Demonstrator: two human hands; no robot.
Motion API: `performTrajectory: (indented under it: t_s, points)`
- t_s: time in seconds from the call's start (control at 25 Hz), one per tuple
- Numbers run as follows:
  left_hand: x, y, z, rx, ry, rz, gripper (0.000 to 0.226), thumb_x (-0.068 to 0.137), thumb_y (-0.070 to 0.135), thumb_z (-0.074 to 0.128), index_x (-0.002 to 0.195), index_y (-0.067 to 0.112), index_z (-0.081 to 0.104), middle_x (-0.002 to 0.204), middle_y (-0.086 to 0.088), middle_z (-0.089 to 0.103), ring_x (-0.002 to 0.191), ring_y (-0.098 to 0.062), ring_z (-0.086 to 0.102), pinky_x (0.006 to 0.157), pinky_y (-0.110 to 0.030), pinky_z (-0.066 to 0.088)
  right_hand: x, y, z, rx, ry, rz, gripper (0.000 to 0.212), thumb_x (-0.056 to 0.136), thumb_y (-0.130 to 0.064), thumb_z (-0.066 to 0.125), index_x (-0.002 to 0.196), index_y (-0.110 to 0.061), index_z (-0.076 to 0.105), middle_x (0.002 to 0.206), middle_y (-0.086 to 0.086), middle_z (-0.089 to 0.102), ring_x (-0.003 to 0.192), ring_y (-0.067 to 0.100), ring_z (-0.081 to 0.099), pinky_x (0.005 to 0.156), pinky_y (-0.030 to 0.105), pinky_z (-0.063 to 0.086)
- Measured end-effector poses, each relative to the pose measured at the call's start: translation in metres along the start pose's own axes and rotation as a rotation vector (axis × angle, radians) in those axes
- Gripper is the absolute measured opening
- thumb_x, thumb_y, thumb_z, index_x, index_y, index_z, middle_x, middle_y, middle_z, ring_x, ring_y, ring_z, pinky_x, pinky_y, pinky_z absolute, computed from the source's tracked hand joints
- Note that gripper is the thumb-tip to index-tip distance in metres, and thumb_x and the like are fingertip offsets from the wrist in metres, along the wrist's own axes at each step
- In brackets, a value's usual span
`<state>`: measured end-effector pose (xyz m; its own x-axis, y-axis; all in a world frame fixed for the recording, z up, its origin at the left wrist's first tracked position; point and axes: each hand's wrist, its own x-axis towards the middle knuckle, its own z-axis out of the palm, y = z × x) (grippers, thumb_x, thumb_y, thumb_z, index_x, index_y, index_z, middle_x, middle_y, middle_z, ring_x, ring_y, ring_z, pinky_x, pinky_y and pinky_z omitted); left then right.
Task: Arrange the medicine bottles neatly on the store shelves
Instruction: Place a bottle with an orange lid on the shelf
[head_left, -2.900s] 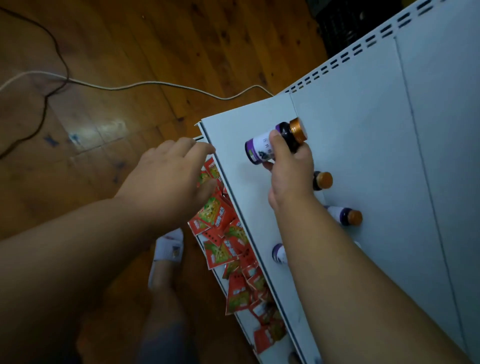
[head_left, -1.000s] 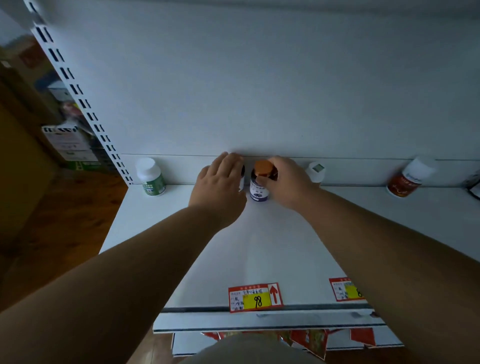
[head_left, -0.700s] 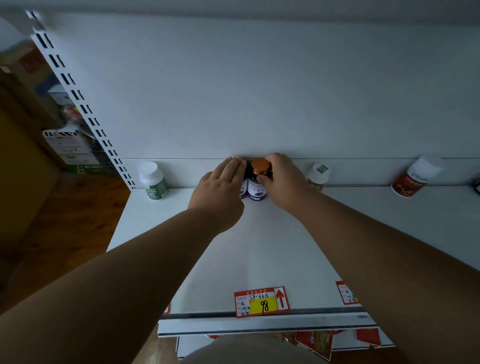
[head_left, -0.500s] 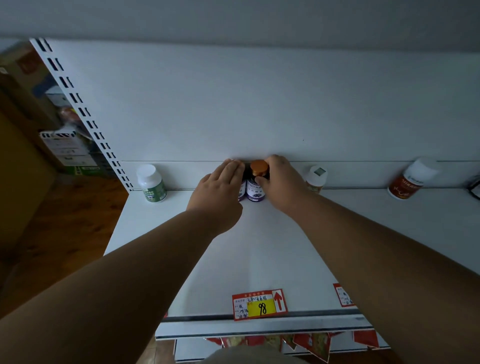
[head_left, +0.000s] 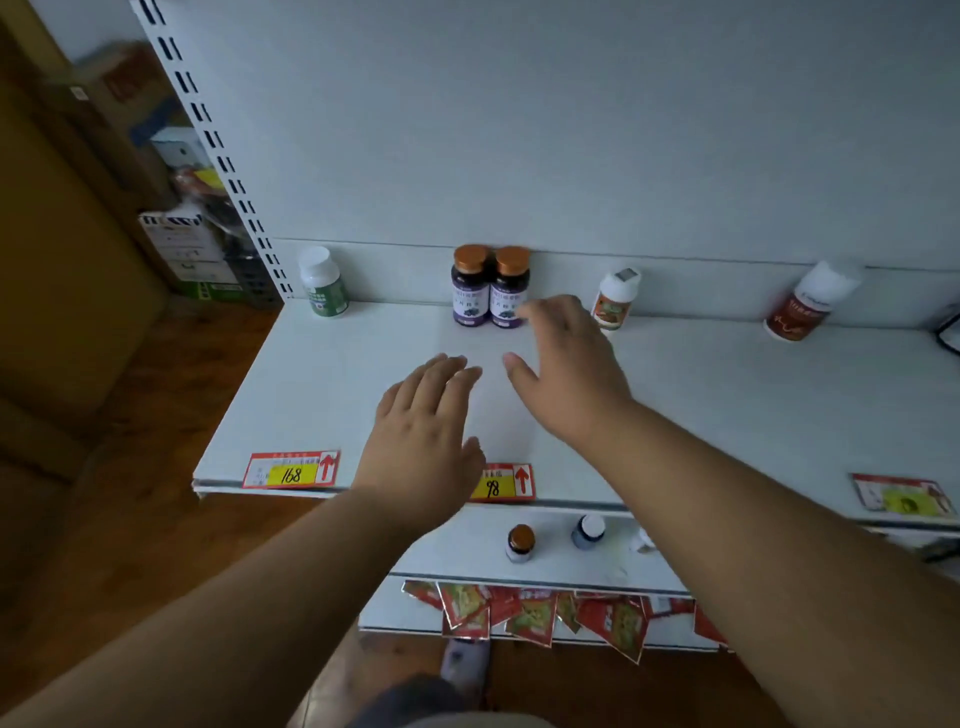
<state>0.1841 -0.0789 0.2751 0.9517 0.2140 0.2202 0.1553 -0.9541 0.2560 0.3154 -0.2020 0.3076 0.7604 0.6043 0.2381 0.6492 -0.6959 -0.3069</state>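
Two dark bottles with orange caps and purple labels, one on the left (head_left: 469, 286) and one on the right (head_left: 510, 287), stand upright and touching against the back of the white shelf (head_left: 343, 374). My left hand (head_left: 423, 441) hovers over the shelf's front half, fingers spread, holding nothing. My right hand (head_left: 566, 369) is open too, its fingertips just right of the bottle pair and apart from it. On the lower shelf (head_left: 457, 551) stand an orange-capped bottle (head_left: 520, 542) and a white-capped dark bottle (head_left: 588, 531).
A green-label white bottle (head_left: 323, 282) stands at the shelf's left, an orange-label bottle (head_left: 614, 298) right of the pair, a red-label bottle (head_left: 808, 301) tilted far right. Price tags (head_left: 291, 470) line the front edge. Red sachets (head_left: 535, 613) lie on the lowest shelf. Boxes (head_left: 182, 244) stand left of the upright.
Both hands let go of the two orange-capped bottles and drew back toward me. The pair now stands alone at the back panel, and the view has tilted down.
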Motion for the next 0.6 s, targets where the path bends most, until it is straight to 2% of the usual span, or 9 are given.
performTrajectory:
  t_s: [0.12, 0.36, 0.52, 0.6]
  points:
    - [-0.04, 0.016, 0.002, 0.005, -0.011, 0.052, 0.061, 0.085, 0.027, 0.064, 0.142, 0.019, 0.042, 0.15, -0.004, 0.041, 0.137, -0.026, 0.037, 0.113, -0.044, 0.028, -0.054, -0.011, -0.009, 0.023, 0.029, -0.031, 0.049, 0.091, -0.032, 0.063, 0.133, -0.012, 0.05, 0.134, 0.015, 0.049, 0.12, 0.034, 0.051, 0.094, 0.049, 0.047]
    - [-0.083, 0.011, 0.001, -0.084, -0.074, 0.249, 0.051, 0.086, 0.026, 0.054, 0.136, 0.022, 0.047, 0.142, -0.005, 0.048, 0.129, -0.029, 0.047, 0.105, -0.048, 0.042, -0.136, -0.032, -0.023, 0.03, 0.027, 0.072, 0.041, 0.094, -0.028, 0.06, 0.131, -0.012, 0.05, 0.127, 0.011, 0.056, 0.11, 0.029, 0.057, 0.089, 0.042, 0.051]
    - [-0.088, -0.023, 0.0, -0.185, -0.192, 0.327, 0.048, 0.088, 0.028, 0.055, 0.135, 0.02, 0.048, 0.132, -0.005, 0.057, 0.113, -0.026, 0.06, 0.093, -0.043, 0.05, -0.164, -0.063, 0.004, 0.063, 0.14, 0.29, 0.041, 0.092, -0.026, 0.065, 0.129, -0.013, 0.053, 0.132, 0.01, 0.051, 0.115, 0.025, 0.055, 0.089, 0.03, 0.047]
    - [-0.094, -0.044, 0.008, -0.188, -0.218, 0.405, 0.049, 0.088, 0.026, 0.06, 0.135, 0.019, 0.05, 0.13, -0.006, 0.059, 0.111, -0.026, 0.061, 0.093, -0.042, 0.048, -0.174, -0.085, 0.029, 0.069, 0.125, 0.362, 0.041, 0.091, -0.027, 0.065, 0.128, -0.014, 0.053, 0.131, 0.009, 0.052, 0.115, 0.024, 0.055, 0.09, 0.031, 0.048]
